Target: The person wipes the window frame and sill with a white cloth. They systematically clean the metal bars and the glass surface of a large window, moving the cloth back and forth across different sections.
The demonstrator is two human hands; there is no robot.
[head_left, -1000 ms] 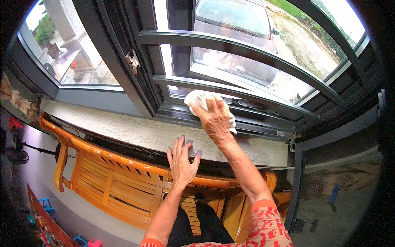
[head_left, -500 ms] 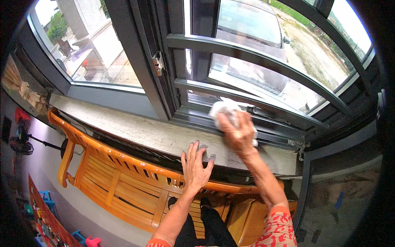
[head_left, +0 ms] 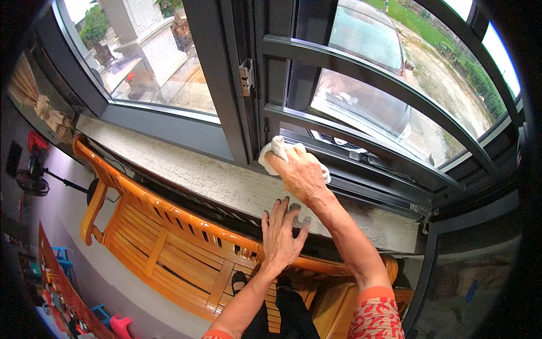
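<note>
Bunched under the fingers of my right hand (head_left: 303, 176) is a white cloth (head_left: 275, 151). It is pressed against the lower left corner of the dark metal window frame (head_left: 372, 176), just above the sill. My left hand (head_left: 282, 234) rests with its fingers spread on the front edge of the pale, rough windowsill (head_left: 189, 159). Its fingertips look grey with dirt, and nothing is in it. Dark horizontal bars (head_left: 361, 65) cross the window opening above my right hand.
A slatted wooden bench (head_left: 169, 248) stands below the sill, and my feet are on its seat. To the left is a fixed glass pane (head_left: 164, 73); an open dark-framed panel (head_left: 468, 282) is at the right. A black fan (head_left: 34, 181) stands far left. Outside is a parked car (head_left: 367, 42).
My right hand has moved left along the window frame with the cloth, to the corner. My left hand stays on the sill edge. The view has shifted slightly.
</note>
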